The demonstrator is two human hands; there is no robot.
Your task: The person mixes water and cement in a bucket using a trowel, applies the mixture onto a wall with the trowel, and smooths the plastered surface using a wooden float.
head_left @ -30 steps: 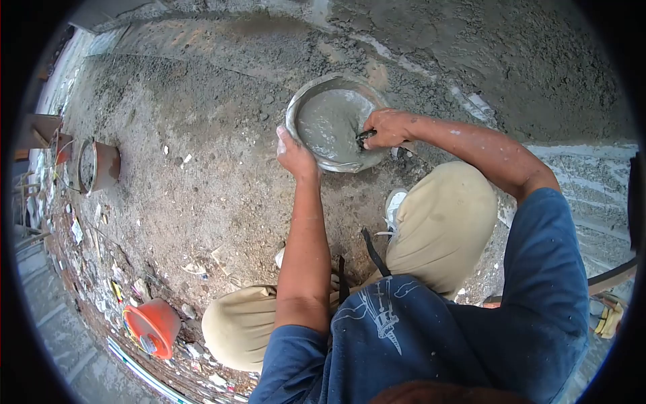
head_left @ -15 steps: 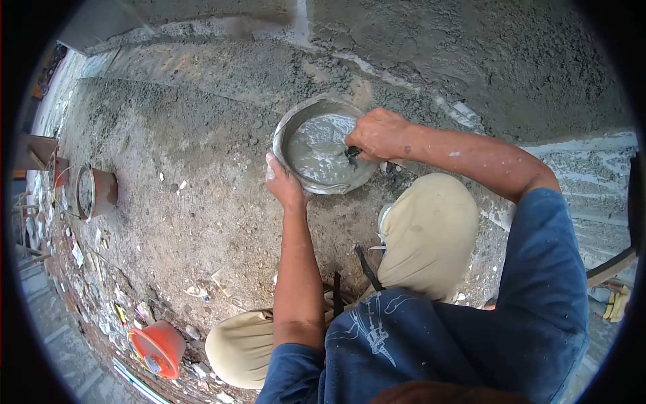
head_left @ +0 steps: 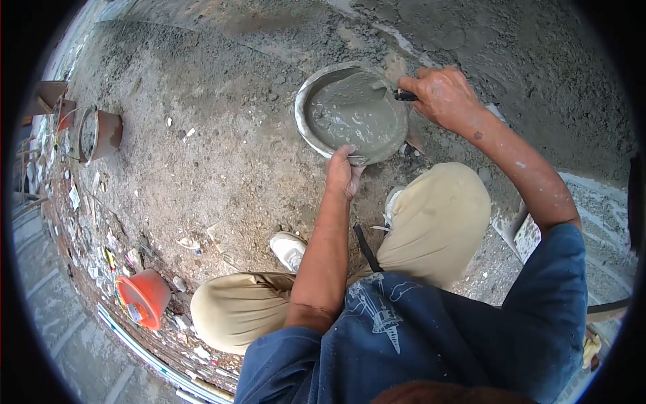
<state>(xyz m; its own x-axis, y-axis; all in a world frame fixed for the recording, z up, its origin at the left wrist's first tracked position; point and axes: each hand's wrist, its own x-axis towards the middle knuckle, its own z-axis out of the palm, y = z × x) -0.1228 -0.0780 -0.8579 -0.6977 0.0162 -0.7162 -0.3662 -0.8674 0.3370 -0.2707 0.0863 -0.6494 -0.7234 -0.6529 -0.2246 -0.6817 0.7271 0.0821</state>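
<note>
Basin (head_left: 302, 113): upper centre of the frame, on the ground (head_left: 208, 168); it sits higher and further right in view than 0.5 s ago.
Left hand (head_left: 343, 173): on the basin's lower rim, thumb over the edge and pinching it, the other fingers partly hidden; 0.5 s ago it was at the lower-left rim.
Right hand (head_left: 439, 93): fingers closed around a black handle (head_left: 406, 95), now just outside the basin's right rim; earlier it reached in over the basin.
Blade: I cannot clearly tell its outline from the mix.
Grey mix (head_left: 356, 128): wet, in the basin, now with a smooth bank along the upper inner side.
Basin count: 1.
Bucket count: 3, a brown bucket (head_left: 110, 137) and a reddish bucket (head_left: 66, 114) at left, an orange bucket (head_left: 156, 295) at lower left.
Shoe count: 2, a left shoe (head_left: 288, 248) near the centre, more exposed than before, and a right shoe (head_left: 392, 202), partly covered by the trouser leg.
</note>
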